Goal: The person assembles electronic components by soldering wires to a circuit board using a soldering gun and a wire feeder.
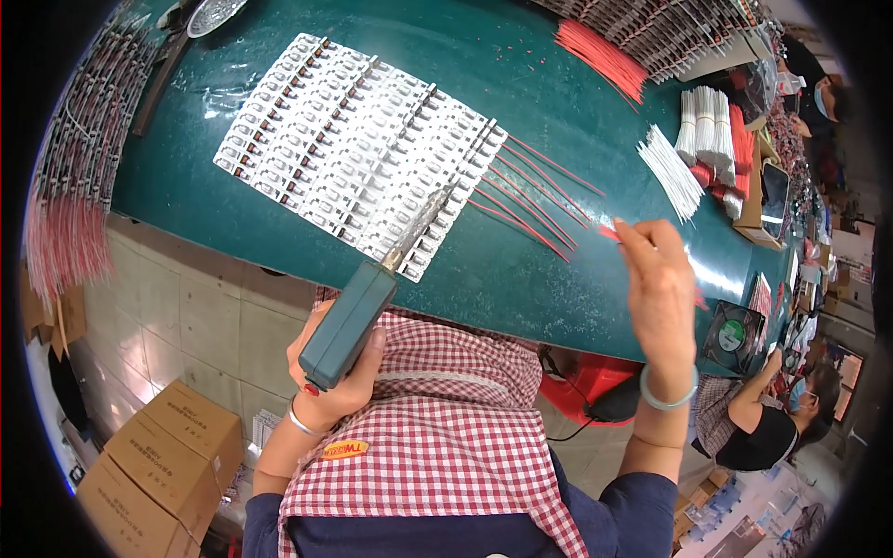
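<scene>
My left hand (339, 395) is wrapped around the green body of a soldering gun (349, 325). Its long metal tip reaches over the near right part of a white panel (326, 167) made of rows of small parts. Several thin red wires (535, 191) run off the panel's right edge onto the table. Over the table to the right, my right hand (662, 298) pinches a few red wires (609, 232) between thumb and fingers. More red ends stick out beside its palm.
The green table (465, 307) carries a red wire bundle (600, 58), loose white wires (670, 172) and tied white bundles (712, 126). Wired strips (79, 167) hang at the left. A small fan (733, 335) stands right. Cartons (158, 465) sit below left. A co-worker (772, 409) sits right.
</scene>
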{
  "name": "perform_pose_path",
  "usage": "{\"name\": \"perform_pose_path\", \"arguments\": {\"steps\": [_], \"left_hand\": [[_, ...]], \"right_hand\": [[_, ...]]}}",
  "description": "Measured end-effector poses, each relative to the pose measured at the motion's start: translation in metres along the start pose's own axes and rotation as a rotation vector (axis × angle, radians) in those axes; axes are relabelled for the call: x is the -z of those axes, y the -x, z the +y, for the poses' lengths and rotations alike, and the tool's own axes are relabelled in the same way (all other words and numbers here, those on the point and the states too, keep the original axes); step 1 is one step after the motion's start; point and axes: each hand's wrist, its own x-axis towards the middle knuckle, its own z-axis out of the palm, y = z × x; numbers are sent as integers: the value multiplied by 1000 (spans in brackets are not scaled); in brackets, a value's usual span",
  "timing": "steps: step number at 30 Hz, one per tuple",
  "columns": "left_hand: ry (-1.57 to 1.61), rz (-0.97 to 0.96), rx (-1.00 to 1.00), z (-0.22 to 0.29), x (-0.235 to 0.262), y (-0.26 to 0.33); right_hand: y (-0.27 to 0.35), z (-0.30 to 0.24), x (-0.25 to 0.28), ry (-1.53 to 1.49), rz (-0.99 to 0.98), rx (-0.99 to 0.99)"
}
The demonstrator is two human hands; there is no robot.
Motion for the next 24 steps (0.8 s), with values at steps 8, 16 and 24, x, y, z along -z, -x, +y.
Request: {"name": "perform_pose_path", "arguments": {"steps": [8,16,24], "left_hand": [[19,29,-29,1,1,4],[354,89,338,1,8,23],[352,50,409,2,6,16]], "right_hand": [[-25,-3,-42,552,-141,296],[-34,-17,-34,287,-56,238],[-21,-63,-108,-380,313,190]]}}
